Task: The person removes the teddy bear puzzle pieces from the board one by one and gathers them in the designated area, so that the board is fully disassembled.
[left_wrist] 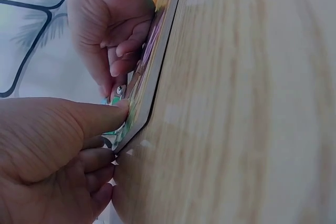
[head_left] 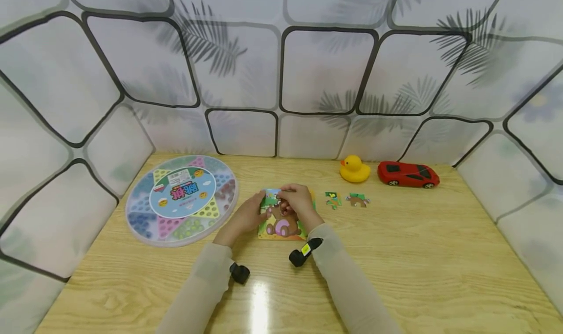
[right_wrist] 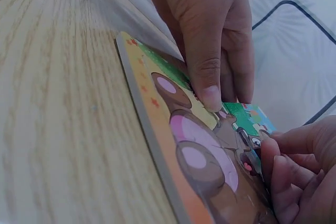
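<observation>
A jigsaw board [head_left: 285, 229] with a brown bear picture lies on the wooden table in front of me. My left hand [head_left: 248, 214] holds its left edge, with the thumb pressed on the picture side in the right wrist view. Over the upper part of the board, my right hand [head_left: 301, 203] pinches a puzzle piece [right_wrist: 256, 143] that shows one of the bear's eyes. That piece sits tilted at the bear's head, partly hidden by the fingers. Two loose puzzle pieces, one green and yellow [head_left: 333, 198], one brown and green [head_left: 358, 200], lie right of the board.
A round Chinese checkers box [head_left: 226, 212] lies on the left of the table [head_left: 440, 256]. Behind the loose pieces stands a yellow rubber duck [head_left: 354, 170], with a red toy car [head_left: 408, 175] to its right. Patterned cloth walls [head_left: 246, 134] close off the back and sides.
</observation>
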`<act>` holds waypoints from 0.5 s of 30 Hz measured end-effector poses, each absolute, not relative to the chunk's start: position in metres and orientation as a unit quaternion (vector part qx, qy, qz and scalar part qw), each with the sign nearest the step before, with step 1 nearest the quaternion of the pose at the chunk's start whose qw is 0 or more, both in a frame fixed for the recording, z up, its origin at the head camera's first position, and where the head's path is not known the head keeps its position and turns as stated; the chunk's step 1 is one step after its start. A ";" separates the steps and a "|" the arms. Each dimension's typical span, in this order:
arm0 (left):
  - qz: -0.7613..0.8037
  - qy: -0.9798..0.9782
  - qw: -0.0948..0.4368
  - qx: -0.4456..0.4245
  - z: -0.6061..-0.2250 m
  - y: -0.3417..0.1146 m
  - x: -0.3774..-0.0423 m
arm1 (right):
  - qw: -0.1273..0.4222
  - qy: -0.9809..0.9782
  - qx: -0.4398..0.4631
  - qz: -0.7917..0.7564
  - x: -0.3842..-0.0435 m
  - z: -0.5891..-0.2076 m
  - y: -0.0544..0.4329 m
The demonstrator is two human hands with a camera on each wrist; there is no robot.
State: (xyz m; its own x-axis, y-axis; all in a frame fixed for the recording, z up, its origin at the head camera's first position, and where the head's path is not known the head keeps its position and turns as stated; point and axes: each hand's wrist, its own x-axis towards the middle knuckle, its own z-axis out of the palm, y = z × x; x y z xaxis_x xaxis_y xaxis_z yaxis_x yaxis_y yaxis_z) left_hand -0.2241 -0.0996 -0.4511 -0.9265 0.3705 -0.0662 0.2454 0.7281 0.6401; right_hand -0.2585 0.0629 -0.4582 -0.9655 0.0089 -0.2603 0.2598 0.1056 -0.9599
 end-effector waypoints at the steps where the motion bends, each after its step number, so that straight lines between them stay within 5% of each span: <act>1: 0.327 0.924 0.095 0.171 -0.451 -0.100 -0.224 | 0.096 0.736 0.090 -0.664 -0.258 -0.458 0.063; 15: 0.326 0.931 0.102 0.127 -0.446 -0.101 -0.225 | 0.124 0.740 0.106 -0.652 -0.260 -0.454 0.068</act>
